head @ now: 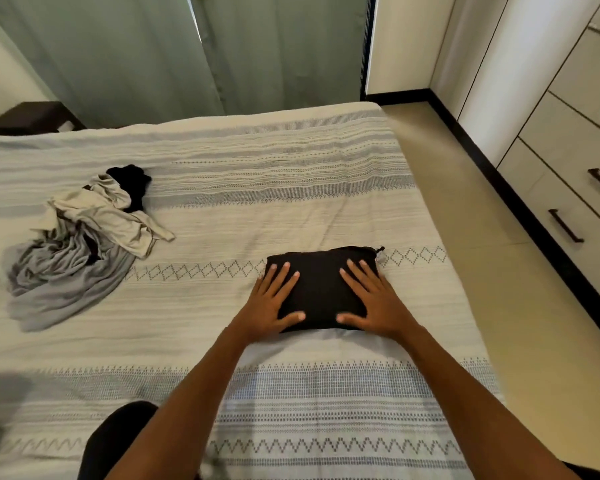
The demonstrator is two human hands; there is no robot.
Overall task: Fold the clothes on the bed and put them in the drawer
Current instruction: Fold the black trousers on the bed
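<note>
Left hand (270, 304) and right hand (374, 303) flat, fingers straight, pressing folded black garment (321, 289) on bed (291, 209). Drawers (568, 216) closed, contents unseen.

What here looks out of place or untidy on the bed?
The pile of unfolded clothes lies crumpled on the left of the bed: beige, grey and black pieces tangled together. The folded black garment looks neat under the flat left hand and right hand.

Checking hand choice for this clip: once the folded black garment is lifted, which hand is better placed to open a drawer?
Probably the right hand: the drawers stand on its side. The left hand lies farther away. Both press flat on the folded black garment.
</note>
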